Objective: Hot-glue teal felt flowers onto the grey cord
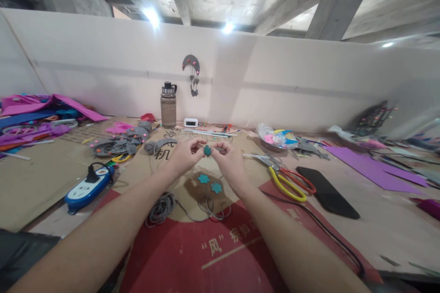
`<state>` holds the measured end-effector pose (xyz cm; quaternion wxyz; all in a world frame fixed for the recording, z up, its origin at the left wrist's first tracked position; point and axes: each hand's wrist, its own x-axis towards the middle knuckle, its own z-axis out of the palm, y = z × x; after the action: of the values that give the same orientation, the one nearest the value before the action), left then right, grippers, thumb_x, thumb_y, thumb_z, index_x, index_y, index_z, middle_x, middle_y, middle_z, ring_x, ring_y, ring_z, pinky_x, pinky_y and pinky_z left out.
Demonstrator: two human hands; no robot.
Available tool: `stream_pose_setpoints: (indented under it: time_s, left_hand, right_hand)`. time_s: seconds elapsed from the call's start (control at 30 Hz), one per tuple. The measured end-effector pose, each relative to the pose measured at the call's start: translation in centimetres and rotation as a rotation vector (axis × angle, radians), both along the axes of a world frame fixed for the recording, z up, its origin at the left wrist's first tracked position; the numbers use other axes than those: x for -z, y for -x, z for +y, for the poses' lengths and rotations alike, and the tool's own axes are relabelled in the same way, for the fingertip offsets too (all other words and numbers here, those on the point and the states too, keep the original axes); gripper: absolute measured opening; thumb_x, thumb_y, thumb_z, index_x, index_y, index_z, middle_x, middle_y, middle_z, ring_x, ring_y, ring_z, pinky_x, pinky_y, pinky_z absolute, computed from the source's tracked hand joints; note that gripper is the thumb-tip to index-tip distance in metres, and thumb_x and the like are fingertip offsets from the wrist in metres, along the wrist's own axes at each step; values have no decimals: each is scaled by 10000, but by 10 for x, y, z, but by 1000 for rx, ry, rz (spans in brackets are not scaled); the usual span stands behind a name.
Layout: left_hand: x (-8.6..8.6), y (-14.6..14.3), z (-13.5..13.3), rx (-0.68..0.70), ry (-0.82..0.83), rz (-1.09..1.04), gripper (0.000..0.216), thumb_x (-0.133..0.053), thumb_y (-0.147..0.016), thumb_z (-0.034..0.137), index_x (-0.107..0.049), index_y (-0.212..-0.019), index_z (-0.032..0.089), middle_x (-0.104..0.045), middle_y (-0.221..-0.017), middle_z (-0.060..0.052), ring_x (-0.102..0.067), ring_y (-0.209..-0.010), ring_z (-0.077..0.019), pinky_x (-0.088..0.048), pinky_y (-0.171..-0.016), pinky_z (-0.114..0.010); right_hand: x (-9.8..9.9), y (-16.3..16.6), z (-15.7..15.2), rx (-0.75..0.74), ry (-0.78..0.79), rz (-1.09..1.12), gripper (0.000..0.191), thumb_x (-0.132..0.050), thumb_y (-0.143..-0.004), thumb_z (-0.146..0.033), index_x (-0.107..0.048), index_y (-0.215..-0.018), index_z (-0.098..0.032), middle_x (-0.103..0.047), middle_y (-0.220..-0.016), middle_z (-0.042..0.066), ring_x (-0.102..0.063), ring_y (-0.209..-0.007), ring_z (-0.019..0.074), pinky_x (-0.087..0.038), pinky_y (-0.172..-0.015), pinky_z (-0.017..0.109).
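Note:
Between the fingertips of my left hand (pixel 185 156) and my right hand (pixel 229 161) is a small teal flower-shaped piece (pixel 207 150), probably felt. Both hands are closed in a pinch, one on each side of it, just above the cardboard. On the cardboard (pixel 185 256) below lie two more teal cutouts, an upper one (pixel 204 178) and a lower one (pixel 216 187). A coil of grey cord (pixel 161 209) rests near my left forearm, and loose loops of grey cord (pixel 216 214) lie under the cutouts. Fine detail between my fingers is too small to make out.
Right of my hands lie yellow-handled scissors (pixel 287 187), red-handled scissors (pixel 299 180) and a black phone (pixel 328 192). Leftward are a blue-white power strip (pixel 90 187) and grey felt pieces (pixel 118 143). A bottle (pixel 168 109) stands at the back; a moon ornament (pixel 191 65) hangs behind.

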<state>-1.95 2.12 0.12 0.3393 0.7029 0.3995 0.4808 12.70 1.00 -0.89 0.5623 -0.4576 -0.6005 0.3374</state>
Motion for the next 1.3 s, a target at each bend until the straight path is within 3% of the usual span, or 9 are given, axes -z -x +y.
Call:
stream_pose_setpoints:
  time_s: [0.17,0.33,0.47,0.6,0.87,1.07,1.3]
  left_hand:
    - [-3,4,4,12,127,-217,208,-533,-713,242,-653,-844,134,-658,-801,-54,-613,-731,-159,-509,-615,-273]
    - [-1,6,8,7,162,-336,218,-572,-742,309,-667,-831,134,-645,-714,-41,-579,-642,-120,-427,-565,-225]
    - [-1,8,10,-18,122,-243,291,-602,-740,400,-686,-840,140,-613,-649,-21,-516,-564,-100,-383,-532,-222]
    - [-5,8,7,21,105,-122,332,-572,-754,462,-695,-829,164,-668,-814,-56,-574,-740,-150,-411,-577,-229]
    - [-7,6,2,54,48,107,237,-652,-690,342,-710,-838,167,-707,-806,-41,-609,-742,-164,-450,-695,-270]
    - [-12,6,-2,1,8,143,195,-656,-690,307,-723,-817,176,-710,-764,-31,-607,-696,-150,-453,-650,-248]
    - [-18,6,-7,-34,-5,182,173,-616,-723,298,-709,-790,168,-668,-647,-11,-535,-489,-96,-422,-476,-207]
  right_hand:
    - [0,-2,1,43,3,-8,170,-579,-674,-325,-596,-748,-172,-599,-602,-15,-484,-517,109,-341,-486,213]
    - [-4,-4,-1,41,23,3,158,-581,-661,-308,-599,-733,-168,-599,-623,-9,-491,-543,112,-352,-510,216]
    - [-3,-5,0,37,21,-15,154,-571,-667,-307,-597,-731,-170,-593,-619,-11,-491,-549,113,-353,-517,217]
    - [-2,-5,1,17,20,-10,148,-572,-665,-302,-589,-726,-168,-609,-637,-4,-506,-561,116,-360,-521,216]
    - [-4,-3,-5,21,-21,-131,148,-559,-702,-314,-596,-738,-174,-609,-594,-9,-493,-493,110,-313,-449,204]
    - [-1,-5,-3,95,-101,-322,134,-558,-733,-297,-625,-771,-188,-646,-670,11,-567,-584,134,-376,-533,222]
    - [4,-6,-2,77,-214,-419,167,-516,-808,-325,-625,-852,-206,-656,-793,32,-589,-718,159,-407,-639,256]
